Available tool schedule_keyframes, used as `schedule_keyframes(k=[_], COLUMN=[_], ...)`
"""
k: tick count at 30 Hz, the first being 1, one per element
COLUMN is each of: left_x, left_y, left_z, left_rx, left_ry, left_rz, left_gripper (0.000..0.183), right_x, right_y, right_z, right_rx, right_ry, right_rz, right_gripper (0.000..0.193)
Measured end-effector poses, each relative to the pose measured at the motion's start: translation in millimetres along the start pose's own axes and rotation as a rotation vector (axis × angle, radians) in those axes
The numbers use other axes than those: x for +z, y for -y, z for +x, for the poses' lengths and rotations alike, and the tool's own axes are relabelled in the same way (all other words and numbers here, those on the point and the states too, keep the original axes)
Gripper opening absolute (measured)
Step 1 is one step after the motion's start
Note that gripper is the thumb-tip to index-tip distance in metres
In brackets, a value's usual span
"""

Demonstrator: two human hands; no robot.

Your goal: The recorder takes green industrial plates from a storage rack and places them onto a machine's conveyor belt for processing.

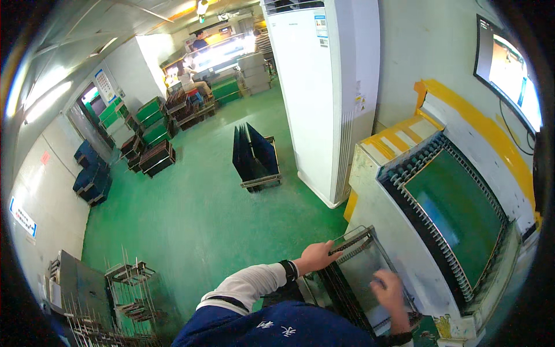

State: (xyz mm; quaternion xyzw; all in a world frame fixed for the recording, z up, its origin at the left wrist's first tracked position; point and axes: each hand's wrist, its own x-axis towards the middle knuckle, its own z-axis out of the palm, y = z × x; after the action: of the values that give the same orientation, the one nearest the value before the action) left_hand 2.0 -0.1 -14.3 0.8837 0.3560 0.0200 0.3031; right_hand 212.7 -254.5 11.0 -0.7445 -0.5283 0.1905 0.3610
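Note:
My left hand [317,255] grips the top left edge of a slotted metal rack [354,242] that holds thin grey panels. My right hand [389,291] lies on the face of a grey panel [365,265] in that rack, fingers bent over it. The rack stands against the cream-coloured machine [384,228] on my right. On top of the machine a large green panel [457,211] lies on a roller conveyor [425,228]. My white sleeve and dark blue top fill the lower middle.
A tall white cabinet unit [324,92] stands ahead. A trolley of dark panels [255,155] sits on the green floor [191,214]. Wire racks [124,289] stand at lower left, stacked crates [151,124] and people farther back. A screen [509,69] hangs upper right.

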Motion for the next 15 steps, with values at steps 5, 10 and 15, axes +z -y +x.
schedule_keyframes(k=[5,10,15], left_x=[-1.8,-5.0,-5.0], left_y=[-3.0,-3.8,-6.7], left_z=[0.8,0.0,-2.8], left_rx=[0.004,-0.020,-0.022], left_ry=[0.016,0.043,0.002], left_rz=[0.000,0.004,0.019], left_gripper=[0.062,0.064,0.062], right_x=[57.0,67.6,71.0], right_y=[-3.4,-8.3,-13.9], right_z=[-51.6,-65.2,-64.9], right_rx=[0.337,0.419,0.382], right_ry=[0.297,0.221,0.184], right_rz=[0.199,0.204,0.133], right_gripper=[0.046,0.044,0.040])
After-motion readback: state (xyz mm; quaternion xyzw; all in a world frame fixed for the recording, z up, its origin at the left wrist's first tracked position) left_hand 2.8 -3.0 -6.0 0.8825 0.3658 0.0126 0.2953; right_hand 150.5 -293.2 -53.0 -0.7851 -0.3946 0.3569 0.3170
